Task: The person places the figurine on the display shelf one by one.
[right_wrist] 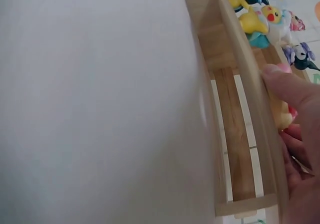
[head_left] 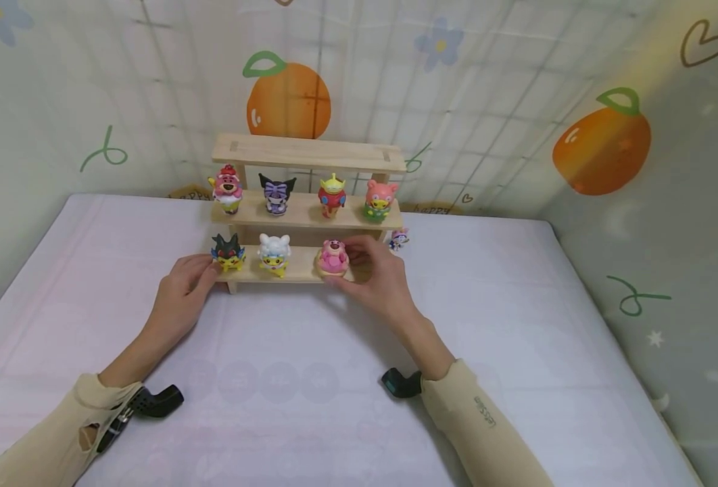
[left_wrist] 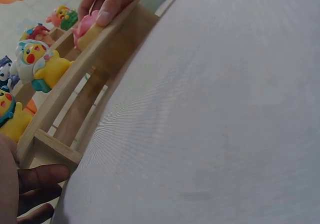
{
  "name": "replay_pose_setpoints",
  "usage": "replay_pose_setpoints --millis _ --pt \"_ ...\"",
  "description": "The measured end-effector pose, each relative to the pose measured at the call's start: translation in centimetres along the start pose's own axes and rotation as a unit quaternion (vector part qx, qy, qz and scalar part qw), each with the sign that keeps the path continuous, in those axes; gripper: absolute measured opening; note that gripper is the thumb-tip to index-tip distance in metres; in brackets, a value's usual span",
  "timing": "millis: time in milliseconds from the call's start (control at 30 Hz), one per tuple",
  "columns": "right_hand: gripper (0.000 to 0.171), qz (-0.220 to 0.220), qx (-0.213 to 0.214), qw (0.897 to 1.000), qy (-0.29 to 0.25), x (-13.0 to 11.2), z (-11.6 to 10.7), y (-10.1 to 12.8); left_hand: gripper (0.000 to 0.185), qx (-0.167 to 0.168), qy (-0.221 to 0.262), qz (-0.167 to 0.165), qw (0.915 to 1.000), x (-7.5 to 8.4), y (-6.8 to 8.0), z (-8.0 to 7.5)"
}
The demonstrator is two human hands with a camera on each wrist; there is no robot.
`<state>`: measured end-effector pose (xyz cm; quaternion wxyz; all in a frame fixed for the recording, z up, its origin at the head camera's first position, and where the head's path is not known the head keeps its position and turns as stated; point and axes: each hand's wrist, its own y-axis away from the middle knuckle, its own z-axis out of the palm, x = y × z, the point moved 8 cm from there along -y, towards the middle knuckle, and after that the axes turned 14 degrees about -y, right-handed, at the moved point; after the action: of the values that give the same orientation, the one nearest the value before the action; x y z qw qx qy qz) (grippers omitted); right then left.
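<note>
A stepped wooden display shelf (head_left: 310, 150) holds small figurines on its two lower boards. My right hand (head_left: 380, 281) pinches a pink bear figurine (head_left: 333, 257) on the lowest board, thumb at the front edge and fingers behind the figurine. In the right wrist view the thumb (right_wrist: 287, 83) partly covers it. My left hand (head_left: 182, 287) touches the left end of that board, right beside a yellow figurine with a black-eared hood (head_left: 228, 252). Its lower fingers (left_wrist: 45, 178) extend past the shelf's leg; thumb and index are mostly hidden. A white-hooded yellow figurine (head_left: 274, 251) stands between the hands.
The middle board carries a pink bear with red top (head_left: 228, 186), a purple-black figurine (head_left: 276, 195), a three-eyed figurine (head_left: 332, 196) and a pink-hooded one (head_left: 381, 199). A small figurine (head_left: 399, 239) is beside the shelf's right end. A patterned curtain (head_left: 456, 135) hangs behind.
</note>
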<state>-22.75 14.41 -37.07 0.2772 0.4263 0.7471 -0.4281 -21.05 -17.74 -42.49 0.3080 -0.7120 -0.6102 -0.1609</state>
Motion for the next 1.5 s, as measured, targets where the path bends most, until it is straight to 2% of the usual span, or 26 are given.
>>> replay_pose_setpoints --millis 267,633,800,1000,1067,1133,1300,1400,1500 --pt "0.064 -0.032 -0.004 0.999 0.008 -0.4 0.4 0.0 0.043 -0.002 0.001 -0.002 1.0 -0.1 0.1 -0.1" --pt "0.067 -0.042 0.002 0.999 0.006 -0.5 0.2 0.1 0.044 -0.004 0.005 -0.005 1.0 -0.1 0.1 0.0" --pt "0.053 -0.037 0.025 0.999 -0.023 -0.2 -0.5 0.4 0.042 -0.002 0.01 0.0 1.0 0.0 0.1 0.0" --pt "0.036 -0.033 0.029 0.999 -0.032 0.4 -1.6 0.4 0.042 -0.003 0.007 0.004 1.0 0.1 0.0 -0.1" --pt "0.032 -0.038 0.048 0.998 -0.029 0.7 -2.5 0.5 0.042 -0.005 0.005 0.003 1.0 0.1 0.0 -0.1" --pt "0.026 -0.056 0.087 0.994 -0.034 1.0 -3.8 0.7 0.042 -0.006 0.004 0.003 1.0 0.1 0.0 -0.1" --pt "0.009 -0.099 0.205 0.973 -0.031 1.8 -7.6 1.4 0.041 -0.001 0.003 0.006 1.0 0.2 0.0 -0.1" --pt "0.014 -0.074 0.261 0.962 -0.024 2.7 -9.6 1.8 0.04 -0.001 0.004 0.007 1.0 0.2 0.0 -0.1" --pt "0.019 -0.023 0.304 0.952 -0.04 3.9 -11.1 2.3 0.04 -0.001 0.005 0.008 1.0 0.2 0.0 -0.1"
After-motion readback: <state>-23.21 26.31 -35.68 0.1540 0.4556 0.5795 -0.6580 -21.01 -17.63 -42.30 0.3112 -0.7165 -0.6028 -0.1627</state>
